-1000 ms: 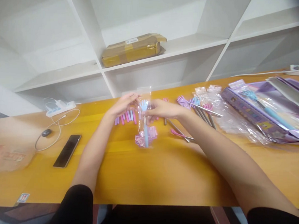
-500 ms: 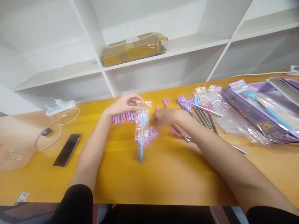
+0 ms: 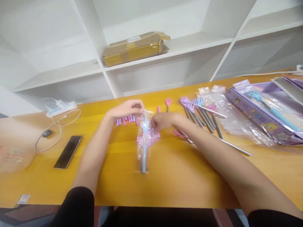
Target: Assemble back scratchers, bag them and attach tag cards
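Observation:
My left hand (image 3: 126, 109) pinches the top of a narrow clear plastic bag (image 3: 143, 144) that lies on the orange table (image 3: 169, 169). Inside the bag is a blue back scratcher (image 3: 143, 144) with a hand-shaped head. My right hand (image 3: 162, 120) is curled with its fingers at the bag's upper right edge. Under the bag lies a small pile of pink packets (image 3: 149, 137). A row of pink and purple caps (image 3: 126, 120) sits just behind my left hand.
Several metal-shafted scratchers (image 3: 204, 116) and clear bags (image 3: 216, 97) lie to the right, beside a purple box (image 3: 264, 118). A black phone (image 3: 68, 152), a mouse (image 3: 47, 133) and a power strip (image 3: 61, 109) are at left. White shelves hold a brown parcel (image 3: 135, 48).
The bag with the blue scratcher came down from upright in both hands to lying on the table. My right hand let go, then returned to the bag's top edge.

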The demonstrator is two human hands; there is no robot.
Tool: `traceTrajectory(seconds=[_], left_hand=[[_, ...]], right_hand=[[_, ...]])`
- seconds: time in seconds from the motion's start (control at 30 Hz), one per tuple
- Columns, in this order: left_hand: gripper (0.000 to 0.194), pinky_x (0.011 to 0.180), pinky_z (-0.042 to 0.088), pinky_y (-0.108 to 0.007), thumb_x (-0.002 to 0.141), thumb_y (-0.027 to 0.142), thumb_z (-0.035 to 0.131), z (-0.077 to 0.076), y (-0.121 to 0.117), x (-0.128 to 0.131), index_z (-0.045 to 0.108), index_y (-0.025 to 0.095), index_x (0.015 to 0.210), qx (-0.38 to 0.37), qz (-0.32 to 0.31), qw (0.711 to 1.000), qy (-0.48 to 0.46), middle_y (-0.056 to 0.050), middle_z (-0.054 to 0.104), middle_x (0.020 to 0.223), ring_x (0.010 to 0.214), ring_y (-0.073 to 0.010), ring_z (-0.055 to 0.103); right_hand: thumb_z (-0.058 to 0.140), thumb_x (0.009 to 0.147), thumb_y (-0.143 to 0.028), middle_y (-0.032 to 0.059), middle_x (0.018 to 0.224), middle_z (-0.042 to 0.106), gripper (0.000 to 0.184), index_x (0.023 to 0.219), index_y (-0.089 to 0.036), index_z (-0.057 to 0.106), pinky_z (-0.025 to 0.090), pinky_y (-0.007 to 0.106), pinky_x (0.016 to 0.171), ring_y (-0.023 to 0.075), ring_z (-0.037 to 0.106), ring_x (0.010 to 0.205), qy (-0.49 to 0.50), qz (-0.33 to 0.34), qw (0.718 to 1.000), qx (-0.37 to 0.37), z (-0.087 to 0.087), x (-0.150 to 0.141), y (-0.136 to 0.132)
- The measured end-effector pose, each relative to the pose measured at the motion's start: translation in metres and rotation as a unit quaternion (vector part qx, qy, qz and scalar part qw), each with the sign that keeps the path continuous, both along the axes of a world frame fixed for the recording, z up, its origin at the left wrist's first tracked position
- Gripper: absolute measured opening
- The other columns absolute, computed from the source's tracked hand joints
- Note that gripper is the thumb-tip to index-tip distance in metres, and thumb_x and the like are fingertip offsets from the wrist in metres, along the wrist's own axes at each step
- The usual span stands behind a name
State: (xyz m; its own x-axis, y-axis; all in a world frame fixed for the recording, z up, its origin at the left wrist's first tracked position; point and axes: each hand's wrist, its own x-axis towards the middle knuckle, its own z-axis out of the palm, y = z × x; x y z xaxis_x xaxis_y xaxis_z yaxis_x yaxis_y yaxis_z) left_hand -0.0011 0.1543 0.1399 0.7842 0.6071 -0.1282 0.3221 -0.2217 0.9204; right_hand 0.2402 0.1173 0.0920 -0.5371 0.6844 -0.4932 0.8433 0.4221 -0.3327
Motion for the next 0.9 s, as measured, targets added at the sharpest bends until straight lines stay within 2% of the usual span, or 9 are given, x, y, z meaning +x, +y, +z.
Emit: traceTrajectory(seconds=[0.07,0.13,0.2,0.3,0.37,0.5,0.6,0.73,0.9], left_hand=[[0.026,0.079,0.060,-0.028,0.096,0.035,0.080,-0.001,0.001,0.001,0.064,0.020,0.108,0.012,0.002,1.000,-0.010,-0.006,0.076,0.101,0.087,-0.0150,0.076],[0.037,0.077,0.058,-0.027,0.096,0.033,0.080,0.001,0.000,0.001,0.064,0.021,0.127,0.028,-0.005,1.000,-0.013,-0.004,0.076,0.099,0.083,-0.0134,0.072],[0.043,0.077,0.057,-0.027,0.097,0.031,0.077,0.005,-0.002,0.002,0.065,0.023,0.137,0.051,-0.015,0.999,-0.007,-0.004,0.076,0.099,0.082,-0.0129,0.070],[0.023,0.079,0.057,-0.026,0.099,0.031,0.072,0.009,-0.004,0.003,0.078,0.021,0.120,0.090,-0.010,0.996,0.015,-0.006,0.078,0.106,0.086,-0.0123,0.070],[0.020,0.082,0.058,-0.026,0.098,0.031,0.073,0.010,-0.006,0.004,0.081,0.021,0.112,0.104,0.007,0.994,0.024,-0.008,0.079,0.111,0.091,-0.0137,0.073],[0.028,0.083,0.061,-0.029,0.086,0.031,0.088,0.007,-0.006,0.005,0.080,0.020,0.111,0.108,0.031,0.994,0.017,-0.010,0.080,0.110,0.096,-0.0186,0.077],[0.034,0.074,0.059,-0.026,0.080,0.027,0.093,0.006,-0.005,0.006,0.076,0.020,0.108,0.108,0.035,0.994,0.000,-0.006,0.077,0.097,0.085,-0.0162,0.075],[0.038,0.056,0.050,-0.022,0.086,0.032,0.091,0.008,-0.008,0.007,0.073,0.023,0.119,0.077,0.049,0.996,0.021,-0.001,0.071,0.084,0.065,-0.0122,0.069],[0.032,0.058,0.052,-0.021,0.088,0.035,0.090,0.011,-0.012,0.008,0.075,0.021,0.113,0.104,0.039,0.994,0.005,0.000,0.069,0.077,0.066,-0.0118,0.069]], right_hand=[[0.089,0.077,-0.058,0.0079,0.098,0.075,0.048,0.099,-0.016,0.080,0.044,0.029,0.075,0.0200,0.067,0.089,0.004,0.002,1.000,-0.007,-0.001,0.000,0.001],[0.090,0.076,-0.059,0.0071,0.097,0.075,0.051,0.100,-0.016,0.079,0.043,0.028,0.074,0.0194,0.066,0.087,0.003,0.001,1.000,-0.012,-0.001,-0.001,0.001],[0.092,0.074,-0.059,0.0069,0.091,0.073,0.051,0.096,-0.016,0.077,0.041,0.029,0.072,0.0195,0.064,0.084,-0.001,-0.002,1.000,-0.010,-0.002,-0.004,0.000],[0.093,0.072,-0.059,0.0059,0.082,0.067,0.051,0.087,-0.015,0.072,0.038,0.030,0.071,0.0193,0.061,0.079,-0.004,-0.007,1.000,-0.006,-0.002,-0.008,-0.002],[0.093,0.071,-0.059,0.0046,0.080,0.064,0.052,0.086,-0.016,0.068,0.037,0.030,0.070,0.0183,0.058,0.077,0.002,-0.013,1.000,-0.009,-0.002,-0.007,-0.001],[0.091,0.075,-0.057,0.0021,0.083,0.063,0.051,0.091,-0.017,0.064,0.038,0.028,0.067,0.0140,0.053,0.074,0.039,-0.026,0.998,-0.029,0.002,0.001,0.003],[0.088,0.080,-0.056,0.0017,0.086,0.064,0.049,0.095,-0.016,0.064,0.039,0.026,0.066,0.0116,0.052,0.073,0.075,-0.040,0.995,-0.049,0.004,0.009,0.006],[0.092,0.074,-0.057,0.0045,0.096,0.070,0.057,0.103,-0.016,0.065,0.041,0.025,0.064,0.0115,0.057,0.073,0.109,-0.072,0.990,-0.059,0.004,0.016,0.011],[0.095,0.070,-0.054,0.0050,0.090,0.072,0.057,0.100,-0.016,0.065,0.045,0.026,0.062,0.0129,0.060,0.069,0.149,-0.101,0.981,-0.073,0.009,0.022,0.009]])
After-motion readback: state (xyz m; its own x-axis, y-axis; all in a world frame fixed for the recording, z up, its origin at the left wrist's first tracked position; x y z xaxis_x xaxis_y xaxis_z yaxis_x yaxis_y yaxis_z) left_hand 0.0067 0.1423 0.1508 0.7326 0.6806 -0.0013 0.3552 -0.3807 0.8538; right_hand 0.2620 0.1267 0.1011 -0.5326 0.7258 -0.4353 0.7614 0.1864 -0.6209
